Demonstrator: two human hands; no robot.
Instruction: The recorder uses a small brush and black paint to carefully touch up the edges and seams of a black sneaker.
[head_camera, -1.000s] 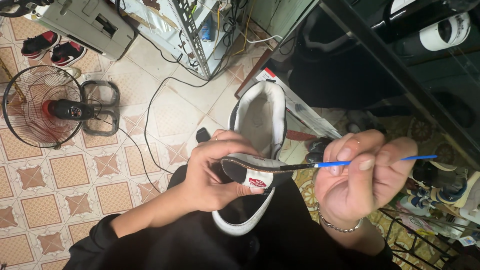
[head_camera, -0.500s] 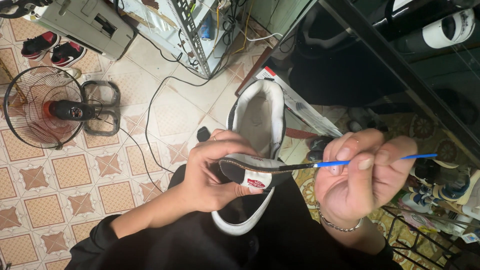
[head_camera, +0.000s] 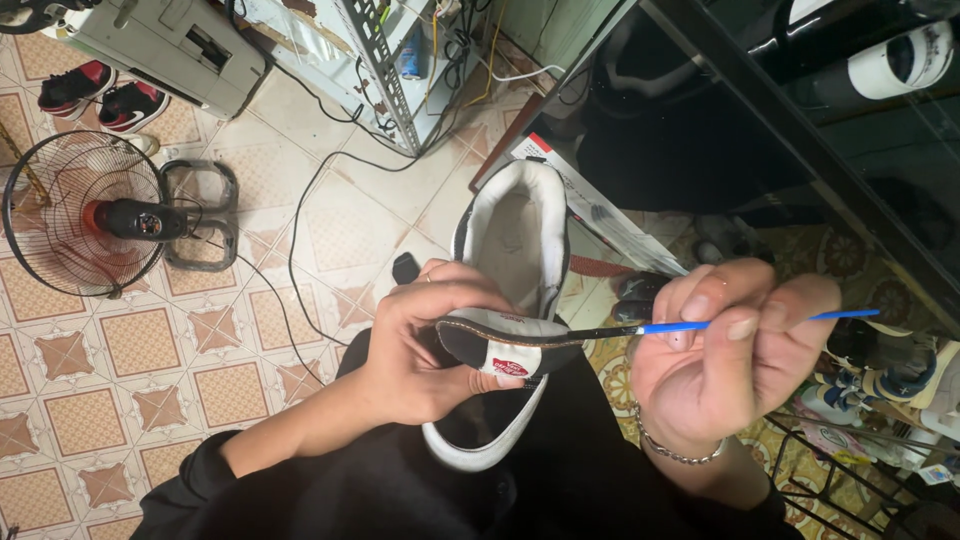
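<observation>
Hands meet over the lap in the head view: the left hand (head_camera: 425, 345) is clenched around the tongue of a black-and-white leather high-top sneaker (head_camera: 505, 330), pulling it across the shoe's mouth, while the right hand (head_camera: 720, 365) pinches a thin blue-handled paintbrush (head_camera: 700, 324) between thumb and fingertips. Running nearly level from right to left, the brush's dark tip rests against the tongue's upper edge, just beside the left fingers (head_camera: 470, 300). Lengthwise, the sneaker points away from the person, sole toward the body, held above the patterned tile floor (head_camera: 120, 400). A black floor fan (head_camera: 85, 220) lies well apart at the left, and a dark glass cabinet (head_camera: 800, 130) stands at the right.
</observation>
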